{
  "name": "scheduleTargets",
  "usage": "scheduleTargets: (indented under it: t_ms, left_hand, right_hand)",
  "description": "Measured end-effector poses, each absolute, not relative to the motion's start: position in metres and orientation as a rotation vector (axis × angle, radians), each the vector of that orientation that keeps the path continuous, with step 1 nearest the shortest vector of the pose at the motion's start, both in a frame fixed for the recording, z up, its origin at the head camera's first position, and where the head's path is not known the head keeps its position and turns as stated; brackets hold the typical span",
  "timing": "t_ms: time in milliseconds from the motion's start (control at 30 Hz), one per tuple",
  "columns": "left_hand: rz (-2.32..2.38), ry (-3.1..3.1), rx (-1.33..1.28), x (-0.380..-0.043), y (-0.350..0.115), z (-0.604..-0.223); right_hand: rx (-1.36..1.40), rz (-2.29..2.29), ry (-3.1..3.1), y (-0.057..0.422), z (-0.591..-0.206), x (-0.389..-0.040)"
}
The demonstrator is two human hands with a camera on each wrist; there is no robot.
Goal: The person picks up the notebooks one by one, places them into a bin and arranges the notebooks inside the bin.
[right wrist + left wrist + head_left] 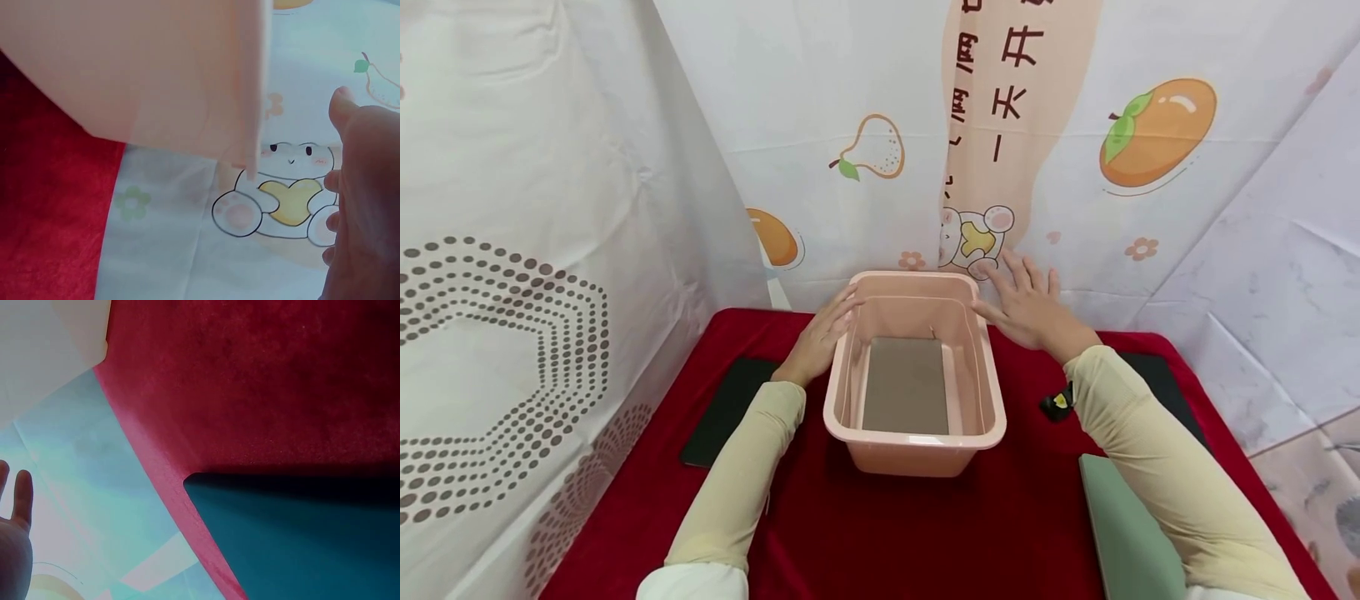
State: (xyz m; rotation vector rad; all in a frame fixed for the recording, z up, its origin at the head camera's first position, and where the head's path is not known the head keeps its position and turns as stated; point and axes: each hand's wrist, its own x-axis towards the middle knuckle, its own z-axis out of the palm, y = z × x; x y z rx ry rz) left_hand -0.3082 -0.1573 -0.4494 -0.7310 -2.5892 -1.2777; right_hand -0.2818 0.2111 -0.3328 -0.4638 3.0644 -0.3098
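A pink plastic basin (910, 457) stands on the red cloth, with a flat grey-brown rectangular thing (905, 387) lying on its bottom. Along the basin's left rim is my left hand (820, 337), fingers extended and overlapping the rim in the head view. In the left wrist view only part of the left hand (17, 550) appears at the lower left edge. My right hand (1030, 308) is raised by the far right corner of the basin with its fingers spread. The right wrist view has this hand (369, 187) holding nothing, a gap between it and the basin wall (156, 75).
Dark flat things lie on the left (724, 417) and under the right forearm (1161, 387). A green flat case (1127, 533) sits at the front right. Beside the right sleeve is a small black item (1057, 403) with a yellow mark. Printed curtain (820, 75) hangs behind the table.
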Motion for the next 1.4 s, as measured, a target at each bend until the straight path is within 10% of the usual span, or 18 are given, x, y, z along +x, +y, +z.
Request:
scheduleTargets:
  t_ms: [1400]
  left_hand:
    - [-1.368,-2.513,-0.741,-0.311,-0.153,-0.457]
  right_hand:
    - [-0.271,-0.254,3.048,0.287,-0.378,-0.261]
